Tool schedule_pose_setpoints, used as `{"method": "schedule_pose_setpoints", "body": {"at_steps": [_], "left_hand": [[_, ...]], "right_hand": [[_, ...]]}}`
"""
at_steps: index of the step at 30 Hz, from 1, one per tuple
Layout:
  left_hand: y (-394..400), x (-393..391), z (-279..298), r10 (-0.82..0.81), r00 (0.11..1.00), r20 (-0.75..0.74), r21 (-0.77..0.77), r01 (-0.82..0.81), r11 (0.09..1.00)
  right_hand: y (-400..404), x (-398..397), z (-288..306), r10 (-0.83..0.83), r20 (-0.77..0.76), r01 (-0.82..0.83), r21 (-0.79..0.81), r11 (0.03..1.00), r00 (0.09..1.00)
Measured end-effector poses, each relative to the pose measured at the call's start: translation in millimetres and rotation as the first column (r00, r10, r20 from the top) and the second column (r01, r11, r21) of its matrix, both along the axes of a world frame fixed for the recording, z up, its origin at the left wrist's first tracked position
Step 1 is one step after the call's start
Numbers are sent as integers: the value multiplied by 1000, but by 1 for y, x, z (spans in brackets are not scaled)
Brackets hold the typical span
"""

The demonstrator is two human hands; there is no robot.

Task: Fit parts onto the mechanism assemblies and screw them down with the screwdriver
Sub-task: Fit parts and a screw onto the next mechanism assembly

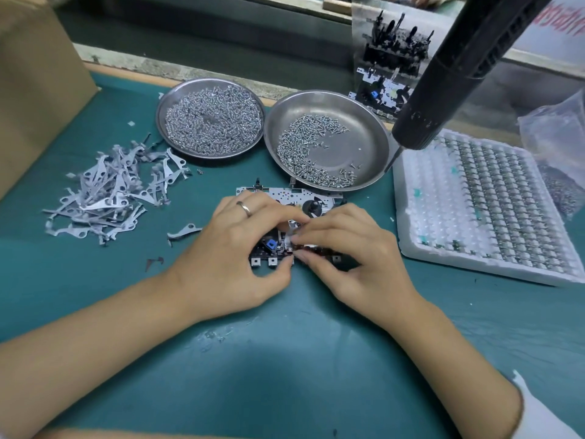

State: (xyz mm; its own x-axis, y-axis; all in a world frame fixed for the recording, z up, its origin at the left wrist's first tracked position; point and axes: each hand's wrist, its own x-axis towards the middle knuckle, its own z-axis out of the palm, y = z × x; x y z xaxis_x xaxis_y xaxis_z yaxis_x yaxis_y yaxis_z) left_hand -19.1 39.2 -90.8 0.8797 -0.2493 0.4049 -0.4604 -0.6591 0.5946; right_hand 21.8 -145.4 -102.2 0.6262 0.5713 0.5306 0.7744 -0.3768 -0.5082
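Observation:
A flat metal mechanism assembly (278, 194) with black parts and a blue piece lies on the green mat at the centre. My left hand (234, 248), a ring on one finger, curls over its left side and grips it. My right hand (351, 248) pinches a small metal part (289, 237) over the middle of the assembly, fingertips meeting those of the left hand. The black electric screwdriver (459, 68) hangs above at the upper right, its bit pointing down near the right dish; neither hand touches it.
Two steel dishes hold screws: a full one (210, 118) and a half-empty one (329, 141). A heap of metal levers (110, 191) lies left. A white tray (487, 204) of small parts sits right. More assemblies (389, 74) stand behind; a cardboard box (38, 74) is far left.

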Motion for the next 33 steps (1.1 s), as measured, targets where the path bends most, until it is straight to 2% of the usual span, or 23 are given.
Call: {"method": "schedule_pose_setpoints", "body": {"at_steps": [5,9,12,14,16,18,20,21,26,30,33], "left_hand": [[0,1,-3,23,1000,15,4,-23,1000],[1,2,-4,2,1000,0,-11,-2,1000],[2,3,-5,3,1000,-3,-32,-3,999],[2,4,-7,1,1000,-4,-39,-1,999],[3,3,-8,-7,1000,-19,-77,5,997],[4,4,-8,-16,999,-39,-118,11,993],[5,5,-8,-22,999,-44,-137,16,990],[5,6,-8,-24,999,-39,-141,18,990],[6,8,-10,-29,1000,-8,-157,28,987],[5,10,-10,-35,999,21,-164,38,986],[5,11,-10,-31,999,10,-175,32,984]], "right_hand": [[2,-1,1,-14,-80,20,79,997,997],[1,-2,3,-26,-122,35,73,997,992],[1,-4,5,-52,-87,59,79,995,995],[0,-5,9,-137,-39,142,171,975,990],[-1,-3,18,-306,-17,292,349,890,952],[-4,7,35,-450,-94,426,535,729,888],[-8,25,57,-528,-187,521,601,605,828],[-10,35,69,-551,-207,553,589,589,808],[-2,68,116,-464,-192,483,569,666,865],[16,72,120,-448,-177,442,665,602,876],[29,55,112,-324,-245,391,747,538,914]]}}
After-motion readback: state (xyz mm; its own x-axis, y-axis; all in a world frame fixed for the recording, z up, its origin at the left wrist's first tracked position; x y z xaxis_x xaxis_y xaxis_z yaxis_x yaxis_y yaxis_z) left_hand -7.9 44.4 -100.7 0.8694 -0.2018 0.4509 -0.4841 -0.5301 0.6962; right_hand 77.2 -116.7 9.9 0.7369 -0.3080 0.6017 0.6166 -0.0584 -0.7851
